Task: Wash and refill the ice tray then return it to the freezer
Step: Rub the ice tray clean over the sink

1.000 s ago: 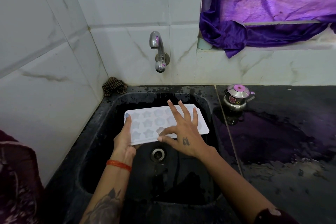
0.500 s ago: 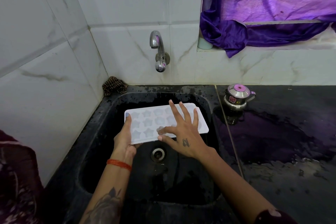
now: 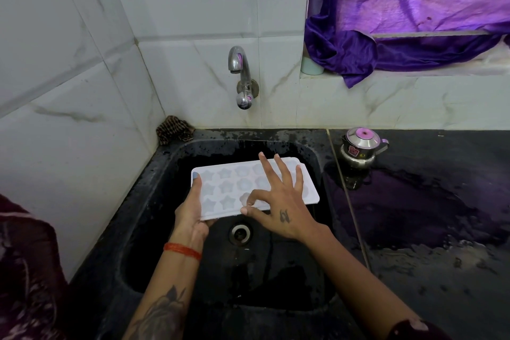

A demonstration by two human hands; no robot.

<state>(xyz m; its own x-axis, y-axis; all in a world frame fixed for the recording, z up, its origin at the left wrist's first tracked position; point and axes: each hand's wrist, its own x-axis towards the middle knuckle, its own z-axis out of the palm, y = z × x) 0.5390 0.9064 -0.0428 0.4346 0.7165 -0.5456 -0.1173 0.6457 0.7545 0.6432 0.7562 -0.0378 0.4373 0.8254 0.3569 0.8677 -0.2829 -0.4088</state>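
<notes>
White plastic ice tray (image 3: pixel 237 188), star- and round-shaped cells, held level over the black sink (image 3: pixel 154 201), above the drain (image 3: pixel 240 233) and below the wall tap (image 3: pixel 242 77). No water seen running from the tap. Left hand (image 3: pixel 191 210) grips the tray's left end, thumb lying along the top edge, fingers underneath. Right hand (image 3: pixel 278 201) rests over the tray's right half, three fingers spread straight, index fingertip curled down into a cell, thumb at the near rim. Wet black bench (image 3: pixel 441 215) to the right carries a small steel pot (image 3: pixel 360 149). Brown scrubber (image 3: pixel 173 130) sits in the sink's back-left corner. Purple curtain (image 3: pixel 414 8) hangs over the sill.
</notes>
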